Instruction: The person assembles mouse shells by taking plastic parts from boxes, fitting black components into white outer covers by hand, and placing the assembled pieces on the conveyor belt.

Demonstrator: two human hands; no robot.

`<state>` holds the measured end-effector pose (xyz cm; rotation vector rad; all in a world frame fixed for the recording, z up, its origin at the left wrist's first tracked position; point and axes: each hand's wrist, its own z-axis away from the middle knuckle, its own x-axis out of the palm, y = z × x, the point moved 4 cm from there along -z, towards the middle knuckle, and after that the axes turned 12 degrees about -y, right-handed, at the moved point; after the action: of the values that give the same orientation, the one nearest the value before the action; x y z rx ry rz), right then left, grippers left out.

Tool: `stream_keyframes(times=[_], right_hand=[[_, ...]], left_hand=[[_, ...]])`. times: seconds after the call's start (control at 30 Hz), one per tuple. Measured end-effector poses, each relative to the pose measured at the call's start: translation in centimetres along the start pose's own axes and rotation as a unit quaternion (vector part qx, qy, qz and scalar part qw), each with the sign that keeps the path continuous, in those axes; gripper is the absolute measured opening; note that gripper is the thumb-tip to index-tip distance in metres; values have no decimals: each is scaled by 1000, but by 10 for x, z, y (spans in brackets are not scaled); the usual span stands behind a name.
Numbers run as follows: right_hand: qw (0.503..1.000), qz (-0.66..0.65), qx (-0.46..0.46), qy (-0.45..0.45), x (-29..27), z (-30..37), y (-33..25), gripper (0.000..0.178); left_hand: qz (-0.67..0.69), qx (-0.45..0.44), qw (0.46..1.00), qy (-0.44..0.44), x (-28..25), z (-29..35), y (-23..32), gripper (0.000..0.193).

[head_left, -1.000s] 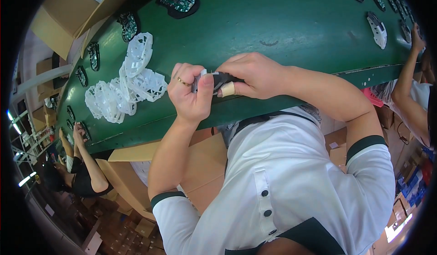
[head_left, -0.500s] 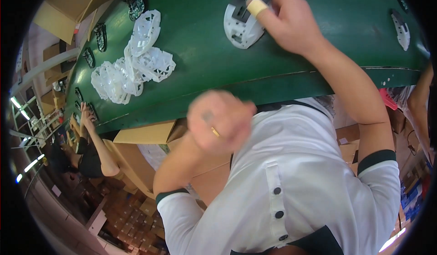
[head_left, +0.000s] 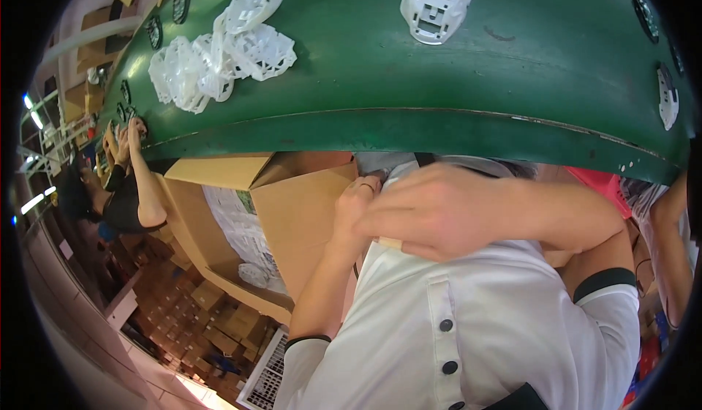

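My left hand (head_left: 355, 207), with a ring on a finger, is down below the table's front edge beside a cardboard box. Its fingers are curled, and what they hold, if anything, is hidden. Across the left wrist lies my right hand (head_left: 435, 216), slightly blurred, its fingers stretched to the left and a tan bandage on the thumb. On the green table (head_left: 351, 81), beyond both hands, sits a white plastic shell (head_left: 437, 15) with cutouts and a dark part at its far end. Neither hand touches it.
A pile of white translucent shells (head_left: 219, 62) lies on the table's left. Dark pieces with circuit boards (head_left: 181, 0) line both far sides. An open cardboard box (head_left: 219, 223) with plastic-wrapped contents stands below the edge. Another person (head_left: 135, 183) works at the left.
My right hand has left the white shell and come back over my left wrist. My left hand has lowered beside the box. The view has shifted, so the table sits higher.
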<state>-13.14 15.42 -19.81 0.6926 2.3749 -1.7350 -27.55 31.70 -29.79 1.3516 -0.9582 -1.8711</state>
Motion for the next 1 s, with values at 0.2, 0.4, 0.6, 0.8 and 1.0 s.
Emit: stream_keyframes(times=[0.2, 0.4, 0.6, 0.8, 1.0], right_hand=[[927, 41, 307, -212, 59, 14, 49, 46], [844, 174, 355, -363, 82, -3, 58, 58], [804, 286, 336, -399, 101, -35, 52, 49], [926, 90, 252, -268, 88, -38, 81, 27], [947, 55, 269, -167, 94, -37, 71, 13]], left_hand=[[-290, -213, 914, -190, 21, -25, -16, 26], [-287, -374, 845, -251, 4, -36, -4, 34], [-226, -385, 862, -239, 13, -9, -40, 38], [-39, -312, 946, -74, 28, 3, -39, 34], [-20, -351, 934, 59, 38, 9, -32, 43]])
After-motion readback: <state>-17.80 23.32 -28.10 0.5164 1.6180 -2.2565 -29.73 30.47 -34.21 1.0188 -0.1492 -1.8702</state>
